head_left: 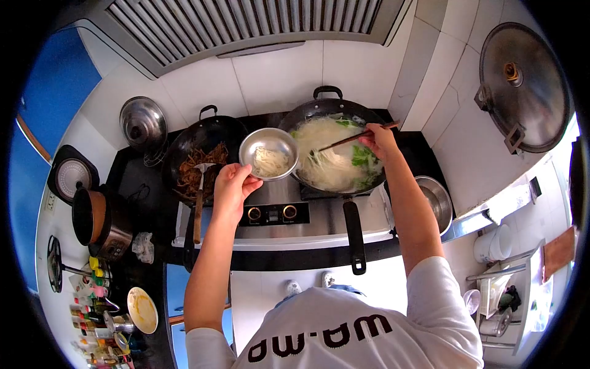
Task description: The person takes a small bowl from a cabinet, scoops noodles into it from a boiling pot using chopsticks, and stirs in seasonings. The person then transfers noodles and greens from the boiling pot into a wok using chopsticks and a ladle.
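Note:
My left hand (233,189) grips the rim of a small steel bowl (249,144) by its lower left edge, between the two pans. Pale noodles (270,161) lie in the bowl. My right hand (380,141) is closed around dark chopsticks (350,141), whose tips reach into the right-hand wok (307,111). Cloudy broth fills that wok, with more noodles (332,165) at the chopstick tips and green leaves (364,157) floating at the right side. Its long black handle (354,237) points toward me.
A second wok (233,132) on the left holds browned shredded food and a wooden-handled spatula (200,203). An empty-looking steel bowl (435,203) sits right of the stove. A rice cooker (114,230), a plate (142,310) and several bottles line the left counter. The range hood (246,46) overhangs the stove.

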The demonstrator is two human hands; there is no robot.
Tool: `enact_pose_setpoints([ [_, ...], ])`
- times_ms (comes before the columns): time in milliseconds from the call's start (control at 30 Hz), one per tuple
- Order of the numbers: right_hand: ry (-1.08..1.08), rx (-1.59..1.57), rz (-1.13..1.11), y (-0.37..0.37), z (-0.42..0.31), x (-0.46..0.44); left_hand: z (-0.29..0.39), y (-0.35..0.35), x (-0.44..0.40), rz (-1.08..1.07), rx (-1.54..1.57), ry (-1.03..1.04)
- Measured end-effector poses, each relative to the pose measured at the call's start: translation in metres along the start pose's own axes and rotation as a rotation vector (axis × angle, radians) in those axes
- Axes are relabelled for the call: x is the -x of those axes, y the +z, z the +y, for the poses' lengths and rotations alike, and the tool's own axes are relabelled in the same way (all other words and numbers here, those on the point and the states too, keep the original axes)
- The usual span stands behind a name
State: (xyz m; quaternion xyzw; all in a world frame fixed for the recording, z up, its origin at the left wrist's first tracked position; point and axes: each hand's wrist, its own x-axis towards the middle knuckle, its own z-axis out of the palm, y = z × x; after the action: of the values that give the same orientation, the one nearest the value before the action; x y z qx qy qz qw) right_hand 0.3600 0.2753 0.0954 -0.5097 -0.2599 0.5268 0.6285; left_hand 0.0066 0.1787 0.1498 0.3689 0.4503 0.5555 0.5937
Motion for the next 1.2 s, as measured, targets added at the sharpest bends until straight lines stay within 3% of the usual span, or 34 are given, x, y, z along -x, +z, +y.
enact_pose_setpoints([
  [133, 0.098, -0.289, 0.031, -0.004, 0.004, -0.007, 0.002, -0.001, 0.000, 0.006, -0.002, 0.008],
  [267, 0.019, -0.397, -0.039, -0.020, -0.014, -0.020, 0.007, 0.002, 0.005, 0.022, -0.010, 0.008],
  [433, -0.110, -0.323, 0.068, -0.010, -0.045, -0.010, 0.001, 0.000, 0.000, -0.006, -0.005, -0.003],
  [833, -0.307, -0.411, -0.003, 0.025, -0.149, 0.014, -0.005, 0.021, -0.009, -0.096, 0.020, -0.043],
  [1000, -0.387, -0.222, 0.040, 0.026, -0.159, 0.024, -0.008, 0.023, -0.011, -0.115, 0.014, -0.063],
  [1200, -0.475, 0.204, 0.143, -0.013, -0.080, 0.006, -0.005, 0.017, -0.007, -0.081, -0.004, -0.049],
])
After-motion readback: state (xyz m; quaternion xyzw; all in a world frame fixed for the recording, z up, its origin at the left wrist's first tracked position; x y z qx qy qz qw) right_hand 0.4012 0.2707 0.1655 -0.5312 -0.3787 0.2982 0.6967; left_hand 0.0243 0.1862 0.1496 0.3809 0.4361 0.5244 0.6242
